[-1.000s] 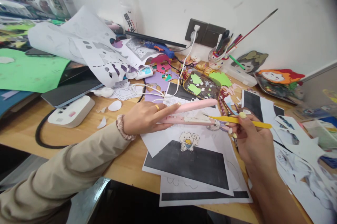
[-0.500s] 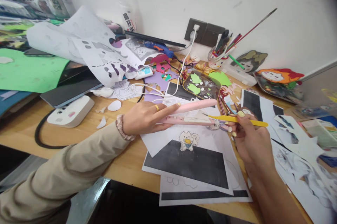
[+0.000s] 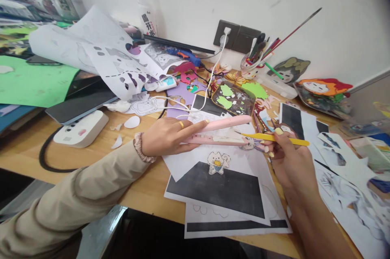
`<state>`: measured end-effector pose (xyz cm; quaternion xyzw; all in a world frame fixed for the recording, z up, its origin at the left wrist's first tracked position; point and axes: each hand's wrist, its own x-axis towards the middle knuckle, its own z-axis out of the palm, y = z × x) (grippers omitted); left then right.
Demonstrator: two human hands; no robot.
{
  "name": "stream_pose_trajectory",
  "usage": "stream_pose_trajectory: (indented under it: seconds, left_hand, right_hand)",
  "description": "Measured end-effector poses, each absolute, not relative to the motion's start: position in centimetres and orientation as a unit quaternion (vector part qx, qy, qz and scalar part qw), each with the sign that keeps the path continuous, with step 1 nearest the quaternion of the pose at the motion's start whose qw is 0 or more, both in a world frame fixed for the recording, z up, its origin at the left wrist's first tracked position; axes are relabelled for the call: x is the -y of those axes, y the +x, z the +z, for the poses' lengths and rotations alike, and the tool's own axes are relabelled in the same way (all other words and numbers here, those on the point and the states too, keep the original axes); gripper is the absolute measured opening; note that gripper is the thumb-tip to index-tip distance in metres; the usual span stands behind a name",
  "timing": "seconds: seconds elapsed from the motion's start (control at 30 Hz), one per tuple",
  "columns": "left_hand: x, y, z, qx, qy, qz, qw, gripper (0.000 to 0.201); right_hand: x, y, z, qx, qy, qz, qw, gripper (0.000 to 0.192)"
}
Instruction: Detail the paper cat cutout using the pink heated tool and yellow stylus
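Nearest, black-and-white printed sheets (image 3: 225, 194) are stacked at the desk's front edge, with a small cartoon dog cutout (image 3: 218, 162) lying on top. Just beyond, a pink mini heat press (image 3: 222, 131) is gripped at its handle end by the left hand (image 3: 166, 135), fingers wrapped shut around it, its two plates slightly apart. Yellow tweezers (image 3: 274, 139) are pinched closed in the right hand (image 3: 288, 157), their tip set between the plates on a small paper piece. The cutouts are judged light, flimsy and easily torn, best taken by an edge. The wooden desk (image 3: 146, 188) is crowded; farther back a wall socket (image 3: 237, 37) and pen cup (image 3: 251, 64) are seen.
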<state>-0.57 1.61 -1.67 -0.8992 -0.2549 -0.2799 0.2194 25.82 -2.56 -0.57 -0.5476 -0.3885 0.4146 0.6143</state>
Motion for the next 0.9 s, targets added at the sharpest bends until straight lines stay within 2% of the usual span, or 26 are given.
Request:
stream_pose_trajectory:
  seconds: [0.9]
  left_hand:
    - [-1.56, -0.47, -1.71, 0.253, -0.902, -0.281, 0.21, 0.043]
  right_hand:
    - [2.46, 25.63, -0.5, 0.359, -0.538, 0.429, 0.631, 0.015]
